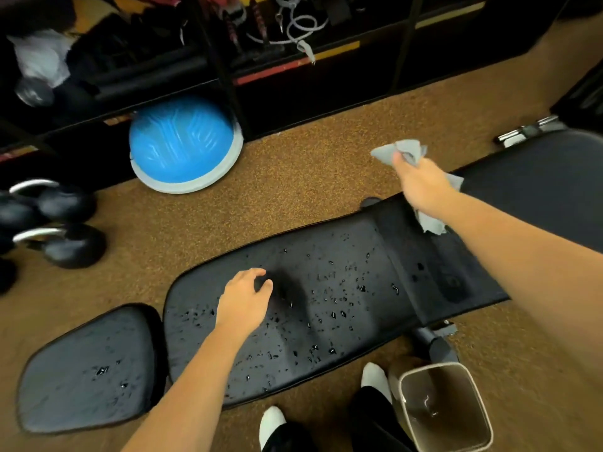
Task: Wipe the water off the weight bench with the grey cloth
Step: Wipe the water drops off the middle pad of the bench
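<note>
A black padded weight bench [326, 256] runs across the middle of the head view, with a separate seat pad [65, 370] at the lower left. Water droplets [336, 308] are scattered over the long pad and a few lie on the seat pad. My right hand [421, 187] is raised above the bench's right part, shut on a crumpled grey cloth [404, 150] whose ends hang out above and below the fist. My left hand [244, 301] rests on the wet pad, fingers curled and apart, holding nothing.
A blue half-ball balance trainer [182, 145] leans on dark shelving [228, 60] at the back. Two black kettlebells [62, 243] stand on the brown floor at left. A small bin [443, 409] sits by my feet at lower right. Another black pad [554, 177] lies at right.
</note>
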The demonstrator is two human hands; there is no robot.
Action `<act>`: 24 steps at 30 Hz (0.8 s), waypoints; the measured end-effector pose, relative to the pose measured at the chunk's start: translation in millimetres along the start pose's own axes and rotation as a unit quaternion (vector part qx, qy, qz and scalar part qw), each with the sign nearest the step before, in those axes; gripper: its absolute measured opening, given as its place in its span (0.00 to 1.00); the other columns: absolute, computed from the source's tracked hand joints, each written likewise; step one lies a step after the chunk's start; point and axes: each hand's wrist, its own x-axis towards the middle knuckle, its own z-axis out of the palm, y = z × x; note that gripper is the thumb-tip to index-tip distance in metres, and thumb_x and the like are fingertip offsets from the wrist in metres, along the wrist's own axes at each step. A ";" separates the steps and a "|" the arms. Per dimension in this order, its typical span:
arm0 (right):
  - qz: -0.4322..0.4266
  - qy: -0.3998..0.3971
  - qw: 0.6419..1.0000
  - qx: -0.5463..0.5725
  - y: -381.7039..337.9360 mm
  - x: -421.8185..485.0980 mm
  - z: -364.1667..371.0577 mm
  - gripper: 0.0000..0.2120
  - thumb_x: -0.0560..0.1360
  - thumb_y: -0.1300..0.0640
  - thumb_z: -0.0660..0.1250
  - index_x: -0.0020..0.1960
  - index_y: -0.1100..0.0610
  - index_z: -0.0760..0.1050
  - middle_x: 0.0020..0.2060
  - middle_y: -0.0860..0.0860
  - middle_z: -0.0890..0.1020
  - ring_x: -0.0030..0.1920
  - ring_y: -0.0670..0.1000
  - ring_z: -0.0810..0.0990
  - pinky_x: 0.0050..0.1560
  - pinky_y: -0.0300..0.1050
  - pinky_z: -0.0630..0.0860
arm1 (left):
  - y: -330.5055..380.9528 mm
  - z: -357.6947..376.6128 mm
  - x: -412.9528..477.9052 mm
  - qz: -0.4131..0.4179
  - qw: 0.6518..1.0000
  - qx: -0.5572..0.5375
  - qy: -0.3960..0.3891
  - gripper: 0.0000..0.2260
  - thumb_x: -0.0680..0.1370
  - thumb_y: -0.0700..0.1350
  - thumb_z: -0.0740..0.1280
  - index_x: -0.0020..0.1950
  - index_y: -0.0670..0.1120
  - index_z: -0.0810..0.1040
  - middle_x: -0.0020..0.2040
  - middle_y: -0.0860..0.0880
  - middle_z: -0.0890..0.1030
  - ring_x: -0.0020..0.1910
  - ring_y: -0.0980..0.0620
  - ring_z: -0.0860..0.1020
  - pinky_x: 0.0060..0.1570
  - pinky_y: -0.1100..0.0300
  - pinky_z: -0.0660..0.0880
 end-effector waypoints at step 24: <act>-0.066 -0.142 0.925 -0.345 -7.5 -26.7 140.8 0.16 0.87 0.56 0.46 0.71 0.57 0.64 0.56 0.58 0.74 0.65 0.63 0.73 0.60 0.51 0.65 | -122.5 -19.4 28.8 0.066 0.991 0.006 0.117 0.19 0.83 0.56 0.58 0.73 0.52 0.72 0.72 0.52 0.72 0.71 0.48 0.67 0.69 0.48 0.66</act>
